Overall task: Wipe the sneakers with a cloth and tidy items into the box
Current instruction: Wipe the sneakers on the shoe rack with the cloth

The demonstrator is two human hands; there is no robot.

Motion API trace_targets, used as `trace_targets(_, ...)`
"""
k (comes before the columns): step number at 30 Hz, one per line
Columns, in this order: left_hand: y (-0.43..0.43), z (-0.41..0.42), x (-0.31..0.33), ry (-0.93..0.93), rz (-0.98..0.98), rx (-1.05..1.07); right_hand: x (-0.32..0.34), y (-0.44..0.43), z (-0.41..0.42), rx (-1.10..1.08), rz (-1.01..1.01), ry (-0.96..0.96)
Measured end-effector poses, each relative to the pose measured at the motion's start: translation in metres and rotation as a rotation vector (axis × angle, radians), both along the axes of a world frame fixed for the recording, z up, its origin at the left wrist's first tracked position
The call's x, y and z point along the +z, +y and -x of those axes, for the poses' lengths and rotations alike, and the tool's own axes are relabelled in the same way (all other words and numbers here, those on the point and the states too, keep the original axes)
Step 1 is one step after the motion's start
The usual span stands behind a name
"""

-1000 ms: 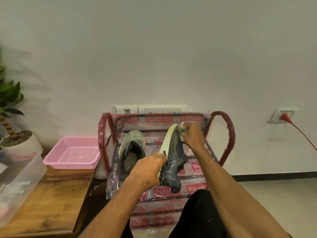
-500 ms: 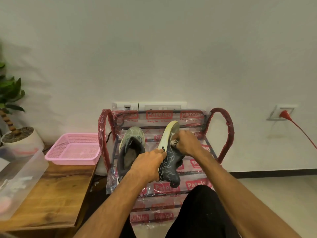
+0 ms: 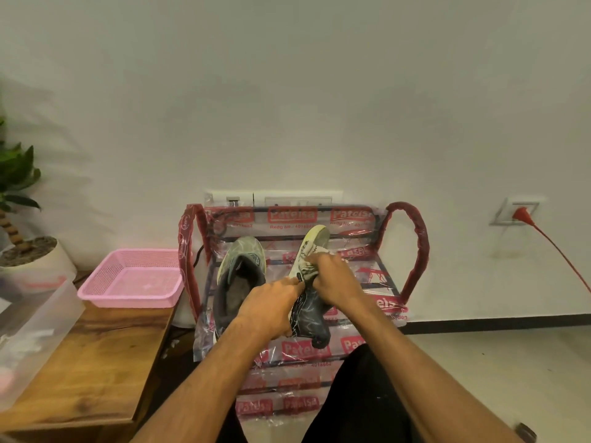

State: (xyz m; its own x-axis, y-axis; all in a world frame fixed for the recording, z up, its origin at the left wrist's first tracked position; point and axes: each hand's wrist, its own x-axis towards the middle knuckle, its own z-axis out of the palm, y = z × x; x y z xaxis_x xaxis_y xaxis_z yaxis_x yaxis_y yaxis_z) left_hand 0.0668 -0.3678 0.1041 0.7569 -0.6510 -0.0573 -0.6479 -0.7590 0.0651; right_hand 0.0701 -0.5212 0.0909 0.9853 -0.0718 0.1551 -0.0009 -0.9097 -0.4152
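Note:
A dark sneaker point(image 3: 311, 318) with a pale yellowish sole is tipped on its side over the rack. My left hand point(image 3: 271, 306) grips it at the heel end. My right hand point(image 3: 335, 276) presses a pale, marked cloth point(image 3: 308, 260) against the sneaker's upper near the middle; most of the cloth is hidden under my fingers. A second grey sneaker point(image 3: 240, 276) stands on the rack just to the left, opening toward me, untouched. A clear plastic box point(image 3: 32, 330) sits on the wooden table point(image 3: 96, 362) at the far left.
The plastic-wrapped metal shoe rack point(image 3: 412, 251) stands against the wall in front of my knees. A pink mesh basket point(image 3: 134, 279) rests on the table's far end, beside a potted plant point(image 3: 28, 251). A red plug and cable point(image 3: 524, 215) hang from a wall socket on the right.
My right hand has slid with the cloth from the sneaker's toe down toward its middle, closer to my left hand. The left hand keeps the same grip.

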Motion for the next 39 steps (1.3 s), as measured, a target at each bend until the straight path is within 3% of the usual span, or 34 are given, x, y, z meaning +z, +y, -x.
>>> trace_targets(7,0.005,0.004,-0.005,0.043,0.044,-0.015,0.014,-0.016,0.025,0.173,0.108,0.054)
trace_targets(11,0.008,0.005,-0.004,0.046,0.063,-0.034,0.010,-0.043,0.025,0.105,0.222,0.110)
trace_targets(15,0.009,0.001,-0.007,0.058,0.094,-0.035,0.011,-0.058,0.028,-0.101,0.022,-0.050)
trace_targets(18,0.010,-0.002,-0.011,0.041,0.099,-0.041,0.013,-0.047,0.035,-0.134,-0.042,-0.166)
trace_targets(28,0.014,0.000,-0.020,-0.070,0.133,-0.008,-0.007,0.006,0.057,0.149,0.269,-0.141)
trace_targets(32,0.007,0.003,-0.018,-0.095,0.124,-0.037,-0.007,-0.010,0.046,0.123,0.353,-0.092)
trace_targets(36,0.005,0.005,-0.016,-0.117,0.093,-0.028,-0.009,-0.012,0.032,0.024,0.244,-0.075)
trace_targets(39,0.008,0.001,-0.018,-0.110,0.095,-0.017,-0.010,-0.004,0.037,0.088,0.190,-0.061)
